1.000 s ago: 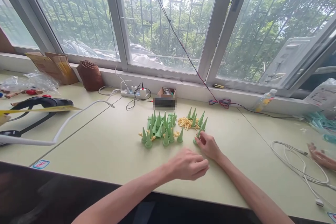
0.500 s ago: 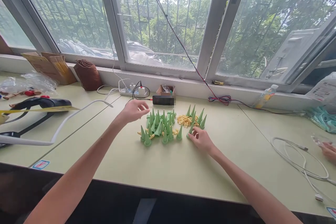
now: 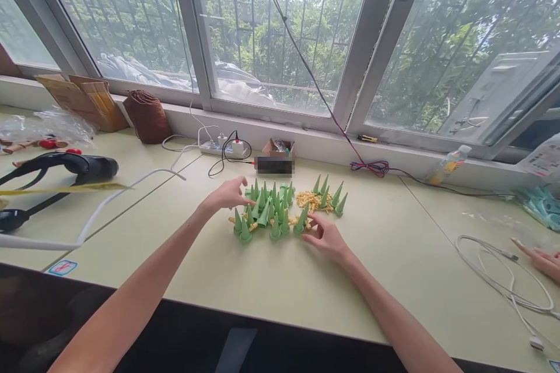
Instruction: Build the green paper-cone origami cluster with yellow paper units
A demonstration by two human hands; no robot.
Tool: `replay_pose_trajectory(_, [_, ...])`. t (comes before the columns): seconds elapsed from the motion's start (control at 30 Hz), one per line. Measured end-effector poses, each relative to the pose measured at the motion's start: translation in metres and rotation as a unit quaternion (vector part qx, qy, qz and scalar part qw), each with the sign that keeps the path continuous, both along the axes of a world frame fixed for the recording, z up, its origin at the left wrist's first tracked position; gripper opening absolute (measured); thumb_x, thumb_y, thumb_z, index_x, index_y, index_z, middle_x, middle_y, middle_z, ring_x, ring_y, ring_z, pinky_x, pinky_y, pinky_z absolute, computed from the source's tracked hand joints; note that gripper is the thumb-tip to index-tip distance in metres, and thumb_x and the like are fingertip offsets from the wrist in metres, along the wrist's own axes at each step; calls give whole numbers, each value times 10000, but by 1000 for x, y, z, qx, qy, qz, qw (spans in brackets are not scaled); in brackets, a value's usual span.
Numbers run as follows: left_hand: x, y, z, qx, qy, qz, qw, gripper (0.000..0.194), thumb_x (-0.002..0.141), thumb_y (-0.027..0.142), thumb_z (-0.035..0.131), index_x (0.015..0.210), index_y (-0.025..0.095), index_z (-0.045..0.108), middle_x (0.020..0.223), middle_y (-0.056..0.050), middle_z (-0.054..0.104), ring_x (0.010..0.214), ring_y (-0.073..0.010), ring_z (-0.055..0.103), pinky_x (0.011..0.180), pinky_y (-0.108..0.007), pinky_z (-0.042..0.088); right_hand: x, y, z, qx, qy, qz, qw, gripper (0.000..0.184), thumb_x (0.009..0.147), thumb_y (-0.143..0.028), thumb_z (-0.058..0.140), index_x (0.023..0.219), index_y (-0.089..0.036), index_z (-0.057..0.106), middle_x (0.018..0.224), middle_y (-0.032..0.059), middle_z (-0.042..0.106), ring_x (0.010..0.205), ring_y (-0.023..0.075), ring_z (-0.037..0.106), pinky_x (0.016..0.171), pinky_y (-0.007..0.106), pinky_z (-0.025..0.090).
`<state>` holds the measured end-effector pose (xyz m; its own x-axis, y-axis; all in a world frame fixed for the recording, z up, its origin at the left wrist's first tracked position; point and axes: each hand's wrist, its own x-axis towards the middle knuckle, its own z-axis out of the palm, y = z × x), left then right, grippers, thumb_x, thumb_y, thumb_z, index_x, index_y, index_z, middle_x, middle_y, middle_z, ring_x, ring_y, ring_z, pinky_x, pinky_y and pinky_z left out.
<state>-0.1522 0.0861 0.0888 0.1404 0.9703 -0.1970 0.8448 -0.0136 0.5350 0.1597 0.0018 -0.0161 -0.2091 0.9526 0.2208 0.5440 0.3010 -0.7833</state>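
Observation:
A cluster of several small green cones [image 3: 269,210] stands on the pale green table [image 3: 271,280], with a pile of little yellow pieces [image 3: 308,202] just right of it and a few more cones [image 3: 331,193] around that pile. My left hand [image 3: 227,195] reaches to the cluster's left edge, fingers apart, its fingertips beside the cones. My right hand [image 3: 327,239] lies at the cluster's near right side with fingers spread, touching a green cone [image 3: 301,220].
A power strip with plugs [image 3: 223,148] and a small cardboard box [image 3: 276,148] sit near the window sill. A brown pouch [image 3: 147,118], black tool [image 3: 65,166] and white cable [image 3: 109,204] lie left. White cords [image 3: 499,280] and another person's hand [image 3: 542,259] are at the right.
My left hand went from the near table edge out to the left side of the cone cluster. My right hand slid left from the right-hand cones to the cluster's near right side.

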Motion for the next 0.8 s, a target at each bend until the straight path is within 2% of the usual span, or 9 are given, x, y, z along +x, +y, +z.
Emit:
replay_pose_trajectory(0.07, [2,2,-4,-3,14,0,1000,1107,516,583,840,1429,205,341,1326,-228,556,904,-285,693,629,-291,541,-1,-4,0,6,-3,-2,1000,555,781,-325,697,1303,-161,602,966,66,693,520,97,458,577,282,471])
replay_pose_trajectory(0.13, [3,5,-9,-18,16,-12,1000,1259,508,605,843,1513,243,176,1461,-271,412,973,-304,686,693,-302,547,-2,-6,1,9,-3,-3,1000,546,786,-323,694,1301,-166,604,958,62,693,525,103,467,588,287,479])
replay_pose_trajectory(0.23, [6,11,-19,-45,8,-23,999,1367,518,654,829,1545,234,29,1490,-303,361,1022,-337,674,729,-331,553,-2,-8,2,10,-2,-2,1000,535,801,-326,681,1306,-167,602,943,55,691,526,108,474,592,290,481])
replay_pose_trajectory(0.4, [10,20,-36,-19,21,-16,999,1351,480,706,818,1532,221,124,1466,-277,411,1142,-407,609,806,-406,547,-2,-9,-1,7,3,-2,1000,523,817,-313,665,1313,-160,596,939,49,695,524,105,465,599,290,481])
replay_pose_trajectory(0.53, [13,21,-40,-1,26,-12,1000,1335,441,700,827,1515,209,203,1459,-272,411,1248,-448,529,883,-432,513,-3,-10,-1,13,6,0,1000,493,829,-304,652,1302,-172,608,920,45,696,522,106,475,593,285,487])
replay_pose_trajectory(0.67, [15,20,-35,-5,31,-13,999,1326,418,696,829,1500,199,245,1444,-256,426,1235,-431,542,904,-419,495,-3,-12,1,18,5,3,1000,481,841,-300,642,1306,-180,606,902,43,698,513,106,481,585,283,491])
replay_pose_trajectory(0.8, [14,24,-37,7,45,-22,999,1273,468,738,786,1490,178,274,1403,-231,469,1218,-385,555,883,-349,495,-3,-12,2,17,2,2,1000,477,844,-301,638,1303,-176,608,883,38,696,512,109,491,583,284,489])
